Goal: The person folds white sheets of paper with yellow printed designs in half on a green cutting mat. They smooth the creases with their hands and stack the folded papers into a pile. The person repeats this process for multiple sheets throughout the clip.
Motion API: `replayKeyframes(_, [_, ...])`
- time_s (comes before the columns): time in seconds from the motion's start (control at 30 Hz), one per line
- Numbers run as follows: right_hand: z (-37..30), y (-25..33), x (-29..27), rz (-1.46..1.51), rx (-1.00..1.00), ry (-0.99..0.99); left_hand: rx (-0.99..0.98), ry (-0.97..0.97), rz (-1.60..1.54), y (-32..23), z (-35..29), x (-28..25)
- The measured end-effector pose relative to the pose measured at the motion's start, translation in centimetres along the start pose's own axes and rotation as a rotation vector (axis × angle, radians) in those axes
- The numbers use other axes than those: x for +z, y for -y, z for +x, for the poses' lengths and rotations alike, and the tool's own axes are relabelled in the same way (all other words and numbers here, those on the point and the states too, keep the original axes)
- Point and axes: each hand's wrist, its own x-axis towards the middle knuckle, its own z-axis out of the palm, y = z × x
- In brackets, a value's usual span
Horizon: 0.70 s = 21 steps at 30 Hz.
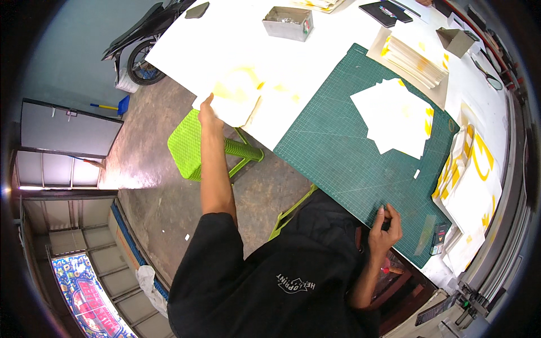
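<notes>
My left hand (209,112) reaches out to the far left and grips the edge of a white and yellow paper stack (234,96) at the table's edge. Its thumb lies along the border of the paper; the fingers underneath are hidden. My right hand (385,230) rests at the near edge of the green cutting mat (332,124), loosely curled, with a gap between thumb and forefinger and nothing visible in it. Beyond it, several white sheets with yellow patches (394,118) lie fanned out on the mat. A small white scrap (416,174) lies nearer to this hand.
Yellow and white folded paper pieces (468,186) are heaped at the right. Behind the mat stand a stack of folded paper (414,62) and a metal box (287,23). A small dark box (438,239) sits at the mat's right corner. A green stool (186,143) stands below the left arm.
</notes>
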Motion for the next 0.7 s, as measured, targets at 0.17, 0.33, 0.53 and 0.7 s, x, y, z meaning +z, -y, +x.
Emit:
replayKeyframes(0.17, [0.1, 0.2, 0.0, 0.018, -0.004, 0.019, -0.074, -0.077, 0.089, -1.4, 1.5, -0.3])
replayKeyframes(0.33, [0.1, 0.0, -0.2, 0.002, -0.015, 0.016, 0.109, -0.283, 0.391, -2.0, -3.2, 3.1])
replayKeyframes(0.53, [0.1, -0.1, -0.2, 0.009, -0.031, 0.018, 0.206, -0.274, 0.373, -2.2, -4.4, 4.0])
replayKeyframes(0.7, [0.0, -0.4, -0.1, 0.01, -0.024, 0.012, 0.149, -0.229, 0.323, -2.7, -4.7, 5.2])
